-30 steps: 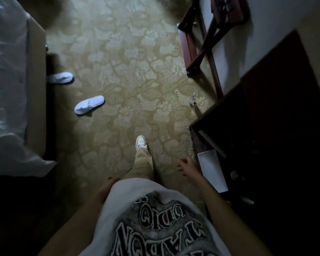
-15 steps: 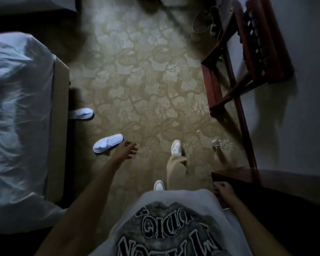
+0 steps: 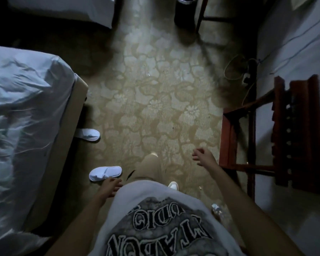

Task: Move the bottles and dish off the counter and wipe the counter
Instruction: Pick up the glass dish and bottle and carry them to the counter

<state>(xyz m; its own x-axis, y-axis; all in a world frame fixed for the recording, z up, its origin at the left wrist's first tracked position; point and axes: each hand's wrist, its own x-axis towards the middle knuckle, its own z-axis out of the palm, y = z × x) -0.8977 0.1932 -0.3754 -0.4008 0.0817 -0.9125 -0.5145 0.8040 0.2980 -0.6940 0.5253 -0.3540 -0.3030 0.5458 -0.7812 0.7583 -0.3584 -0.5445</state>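
I look straight down at a patterned carpet while walking. My left hand [image 3: 110,188] hangs by my hip beside the white shirt, fingers loose and holding nothing. My right hand [image 3: 203,157] swings forward over the carpet, fingers apart and empty, left of a wooden rack. A small clear plastic bottle [image 3: 216,208] lies on the carpet near my right forearm. No counter and no dish are in view.
A bed with white sheets [image 3: 22,126] fills the left side. Two white slippers [image 3: 105,173] [image 3: 89,134] lie on the floor beside it. A red-brown wooden luggage rack [image 3: 277,133] stands against the right wall, with cables [image 3: 248,74] behind it. A dark bin [image 3: 186,10] stands ahead.
I have walked forward, and the dark desk at the right has left the view. My left hand swung back to my hip; my right hand swung forward. The bottle now lies behind my feet.
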